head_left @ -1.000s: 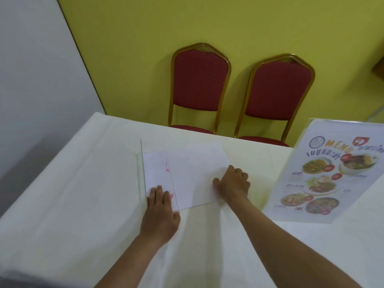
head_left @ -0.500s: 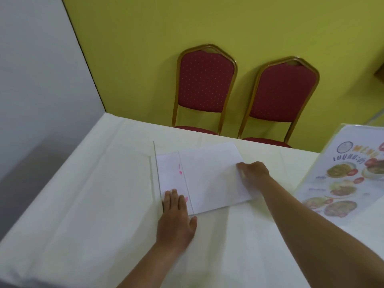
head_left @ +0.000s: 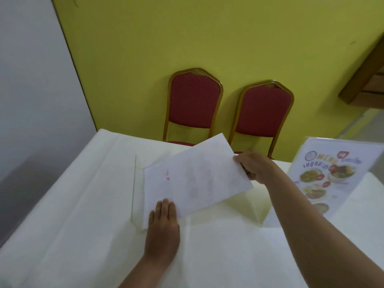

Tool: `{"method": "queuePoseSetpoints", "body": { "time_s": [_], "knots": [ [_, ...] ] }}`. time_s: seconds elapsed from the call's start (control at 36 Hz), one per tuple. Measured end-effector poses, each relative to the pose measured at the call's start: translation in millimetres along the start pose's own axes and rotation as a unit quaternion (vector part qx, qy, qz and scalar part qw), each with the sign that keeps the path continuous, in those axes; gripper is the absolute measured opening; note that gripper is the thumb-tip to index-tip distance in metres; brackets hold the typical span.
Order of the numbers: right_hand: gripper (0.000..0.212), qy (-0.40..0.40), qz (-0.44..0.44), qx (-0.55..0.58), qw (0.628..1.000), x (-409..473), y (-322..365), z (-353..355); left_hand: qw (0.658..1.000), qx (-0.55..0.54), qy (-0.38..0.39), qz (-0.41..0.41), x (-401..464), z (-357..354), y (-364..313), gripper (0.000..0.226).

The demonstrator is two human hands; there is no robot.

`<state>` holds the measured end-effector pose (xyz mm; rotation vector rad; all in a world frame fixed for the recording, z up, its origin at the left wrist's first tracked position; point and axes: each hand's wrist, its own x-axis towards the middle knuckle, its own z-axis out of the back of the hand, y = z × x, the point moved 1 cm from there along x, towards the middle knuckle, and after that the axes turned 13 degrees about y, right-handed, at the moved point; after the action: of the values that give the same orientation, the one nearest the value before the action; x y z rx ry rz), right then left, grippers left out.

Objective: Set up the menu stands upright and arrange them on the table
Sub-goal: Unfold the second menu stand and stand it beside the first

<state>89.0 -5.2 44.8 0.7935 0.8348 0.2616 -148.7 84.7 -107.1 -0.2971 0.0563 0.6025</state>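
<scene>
Left hand (head_left: 163, 229) lies flat, palm down, fingers straight and together, on the tabletop (head_left: 68, 225) at the near left corner of the stand (head_left: 195, 179). Fingertips touch or just overlap that corner; can't tell which. It grips nothing.

Right hand (head_left: 254, 168) is closed on the stand's right edge, thumb on top, fingers curled under. That side is raised off the tabletop; the left side sits low near the left hand, so the sheet is tilted up to the right, white back facing the camera. A small pink mark shows near its left part, and faint print shows through. Its shadow falls on the cloth under the raised side.

A thin clear upright edge (head_left: 134, 183) stands just left of the sheet, running front to back. Looks like the stand's clear base or flap; can't tell if it's joined to the sheet.

Second stand (head_left: 328, 179) is on the tabletop to the right, well apart from the first, leaning back with its printed menu side facing the camera: food photos and a "MENU" heading. The right forearm crosses in front of its lower left part.

White cloth covers the tabletop. Two red chairs (head_left: 194, 102) with gold frames stand behind the far edge against a yellow wall (head_left: 207, 32).
</scene>
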Motion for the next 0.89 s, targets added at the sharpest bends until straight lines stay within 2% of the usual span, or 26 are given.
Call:
{"method": "queuePoseSetpoints", "body": {
  "time_s": [0.08, 0.19, 0.33, 0.44, 0.58, 0.72, 0.75, 0.78, 0.81, 0.83, 0.89],
  "knots": [
    [0.019, 0.022, 0.052, 0.038, 0.998, -19, 20, -4, 0.996, -0.054, -0.068, 0.008, -7, 12, 6, 0.05],
    [0.021, 0.029, 0.105, 0.062, 0.992, -38, 46, -18, 0.974, -0.143, -0.172, 0.029, -11, 29, 17, 0.048],
    [0.02, 0.03, 0.156, 0.088, 0.983, -49, 72, -36, 0.943, -0.243, -0.22, 0.047, -14, 58, 31, 0.037],
    [0.033, 0.025, 0.198, 0.135, 0.971, -49, 84, -46, 0.921, -0.292, -0.253, 0.049, -14, 91, 39, 0.031],
    [0.041, 0.007, 0.239, 0.172, 0.956, -41, 83, -55, 0.908, -0.337, -0.242, 0.054, -11, 120, 47, 0.022],
    [0.023, -0.061, 0.237, 0.153, 0.957, -25, 62, -60, 0.897, -0.391, -0.207, 0.023, -6, 142, 43, 0.019],
    [0.025, -0.073, 0.229, 0.142, 0.96, -22, 55, -59, 0.894, -0.403, -0.195, 0.022, -4, 145, 43, 0.019],
    [0.035, -0.08, 0.218, 0.137, 0.963, -21, 48, -57, 0.892, -0.414, -0.182, 0.022, -2, 147, 44, 0.019],
    [0.047, -0.082, 0.21, 0.134, 0.965, -20, 40, -55, 0.888, -0.428, -0.169, 0.021, 1, 149, 45, 0.02],
    [0.049, -0.072, 0.206, 0.135, 0.966, -19, 33, -53, 0.882, -0.445, -0.155, 0.021, 3, 149, 47, 0.02],
    [0.035, -0.027, 0.199, 0.129, 0.971, -20, 20, -50, 0.864, -0.487, -0.127, 0.019, 8, 149, 49, 0.024]
  ]
}}
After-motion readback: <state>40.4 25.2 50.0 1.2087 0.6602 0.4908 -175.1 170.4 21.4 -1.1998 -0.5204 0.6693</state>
